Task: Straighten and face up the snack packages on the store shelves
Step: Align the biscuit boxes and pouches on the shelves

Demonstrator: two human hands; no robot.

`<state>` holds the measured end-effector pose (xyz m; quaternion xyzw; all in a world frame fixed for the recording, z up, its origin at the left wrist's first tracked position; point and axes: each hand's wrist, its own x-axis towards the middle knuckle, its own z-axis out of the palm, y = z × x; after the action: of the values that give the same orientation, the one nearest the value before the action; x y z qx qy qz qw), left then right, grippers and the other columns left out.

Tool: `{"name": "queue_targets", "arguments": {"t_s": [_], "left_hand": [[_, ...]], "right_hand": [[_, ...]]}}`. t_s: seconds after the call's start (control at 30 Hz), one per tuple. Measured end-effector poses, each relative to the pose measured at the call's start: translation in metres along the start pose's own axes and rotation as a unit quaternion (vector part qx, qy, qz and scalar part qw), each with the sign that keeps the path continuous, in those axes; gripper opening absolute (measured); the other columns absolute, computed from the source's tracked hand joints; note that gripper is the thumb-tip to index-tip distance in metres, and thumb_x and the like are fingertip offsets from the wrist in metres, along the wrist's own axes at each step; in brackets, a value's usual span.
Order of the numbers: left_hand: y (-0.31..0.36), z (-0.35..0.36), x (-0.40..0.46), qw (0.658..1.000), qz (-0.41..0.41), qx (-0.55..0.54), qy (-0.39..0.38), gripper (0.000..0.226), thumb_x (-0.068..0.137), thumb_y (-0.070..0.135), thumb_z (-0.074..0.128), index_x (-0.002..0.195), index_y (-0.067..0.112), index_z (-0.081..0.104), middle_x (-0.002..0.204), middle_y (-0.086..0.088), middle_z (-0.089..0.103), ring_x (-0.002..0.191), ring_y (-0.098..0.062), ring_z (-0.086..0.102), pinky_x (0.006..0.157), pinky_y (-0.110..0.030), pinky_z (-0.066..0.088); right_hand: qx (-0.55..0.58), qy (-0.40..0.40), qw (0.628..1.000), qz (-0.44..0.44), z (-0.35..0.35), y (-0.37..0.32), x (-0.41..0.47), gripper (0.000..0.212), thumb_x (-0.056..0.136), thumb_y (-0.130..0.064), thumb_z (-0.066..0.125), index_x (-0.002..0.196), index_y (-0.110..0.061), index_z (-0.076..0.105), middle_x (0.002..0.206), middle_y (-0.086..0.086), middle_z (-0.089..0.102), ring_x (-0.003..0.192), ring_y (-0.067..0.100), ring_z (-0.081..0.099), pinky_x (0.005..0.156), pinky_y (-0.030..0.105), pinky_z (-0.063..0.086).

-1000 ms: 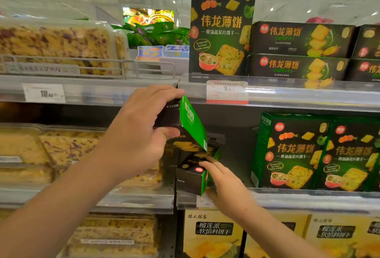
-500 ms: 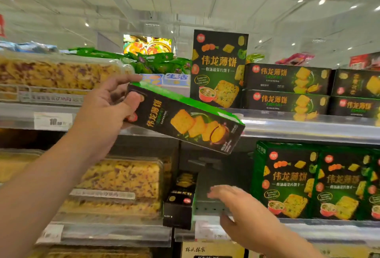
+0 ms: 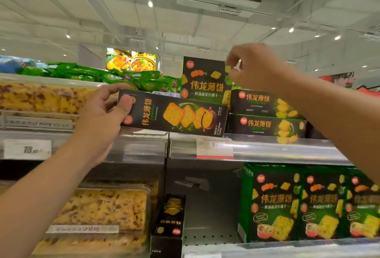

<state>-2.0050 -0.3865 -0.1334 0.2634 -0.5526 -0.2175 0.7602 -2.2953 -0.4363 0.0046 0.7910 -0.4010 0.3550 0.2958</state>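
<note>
Holding 1 flat cracker box (image 3: 174, 113) by its left end in our left hand (image 3: 102, 117), long axis level, just left of the 2 stacked boxes (image 3: 267, 115); right hand (image 3: 253, 68) pinches the upright box (image 3: 205, 80).

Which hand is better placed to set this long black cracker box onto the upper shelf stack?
Left. The left hand already grips the long black cracker box by its end, level with the stacked boxes. The right hand is up at the upright box.
</note>
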Motion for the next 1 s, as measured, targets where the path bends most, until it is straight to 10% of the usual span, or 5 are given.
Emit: {"name": "queue_targets", "arguments": {"t_s": [0.27,0.6,0.8,1.0], "left_hand": [[-0.016,-0.002,0.002,1.0,0.011,-0.005,-0.006,0.023,0.075,0.042,0.065,0.098,0.042,0.065,0.089,0.003,0.073,0.078,-0.018,0.069,0.065,-0.038,0.06],[-0.025,-0.006,0.003,0.999,0.029,-0.039,-0.019,0.021,0.078,0.038,0.065,0.099,0.038,0.067,0.089,0.005,0.074,0.069,-0.008,0.068,0.058,-0.025,0.056],[-0.026,-0.007,0.002,0.998,0.034,-0.052,-0.031,0.025,0.076,0.044,0.072,0.101,0.039,0.067,0.096,0.003,0.074,0.079,-0.012,0.071,0.063,-0.027,0.057],[-0.025,-0.017,-0.002,0.996,0.035,-0.075,-0.018,0.035,0.069,0.051,0.074,0.102,0.04,0.068,0.101,0.004,0.074,0.097,-0.019,0.071,0.071,-0.031,0.058]], "right_hand": [[-0.058,-0.122,0.991,0.018,0.04,-0.013,0.062,0.089,0.077,-0.043,0.076,0.149,-0.015,0.03,0.149,0.008,0.042,0.132,0.03,0.044,0.102,0.044,0.042],[-0.119,-0.107,0.987,0.022,0.038,-0.005,0.075,0.095,0.06,-0.068,0.077,0.14,-0.027,0.044,0.128,0.007,0.05,0.119,0.031,0.045,0.093,0.047,0.041],[0.031,-0.155,0.984,0.078,0.032,-0.011,0.073,0.083,0.06,-0.041,0.09,0.126,-0.026,0.041,0.12,0.003,0.06,0.096,0.023,0.059,0.067,0.033,0.049],[0.032,-0.084,0.995,0.046,0.018,-0.034,0.069,0.085,0.066,-0.032,0.088,0.136,-0.024,0.04,0.125,0.007,0.059,0.104,0.025,0.059,0.081,0.045,0.055]]}}
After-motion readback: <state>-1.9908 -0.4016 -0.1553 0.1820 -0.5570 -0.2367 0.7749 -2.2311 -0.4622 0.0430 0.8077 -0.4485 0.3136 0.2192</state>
